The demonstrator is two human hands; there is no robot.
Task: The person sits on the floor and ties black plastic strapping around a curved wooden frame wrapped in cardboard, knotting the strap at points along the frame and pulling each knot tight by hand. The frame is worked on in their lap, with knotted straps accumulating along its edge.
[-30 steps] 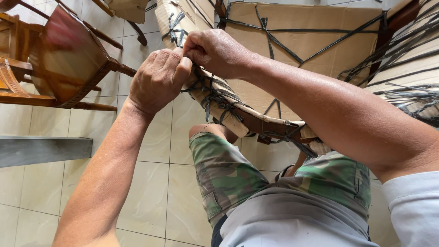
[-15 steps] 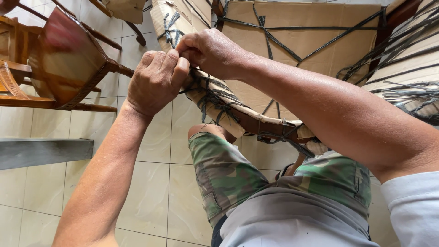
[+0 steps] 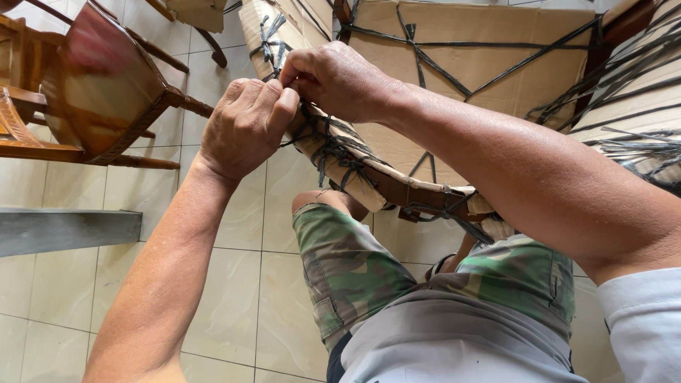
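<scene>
My left hand (image 3: 245,128) and my right hand (image 3: 337,78) meet on a wooden furniture rail (image 3: 397,188) wrapped in brown cardboard. Black plastic cord (image 3: 323,145) is bound around that rail in several crossing turns. Both hands pinch the cord where it crosses the wrapped edge, fingertips touching each other. The cardboard-wrapped piece (image 3: 482,71) leans across my knees, with more black cord criss-crossing its flat face. My legs in camouflage shorts (image 3: 355,273) are under it.
A dark polished wooden chair (image 3: 99,89) stands tilted at the upper left on the pale tiled floor (image 3: 234,298). A grey ledge (image 3: 64,230) runs along the left. More cardboard-wrapped, cord-bound furniture (image 3: 631,92) fills the right edge.
Both hands have stayed on the same spot of the cord. The fingers have shifted slightly and the view has drifted a little; the wrapped rail holds its place.
</scene>
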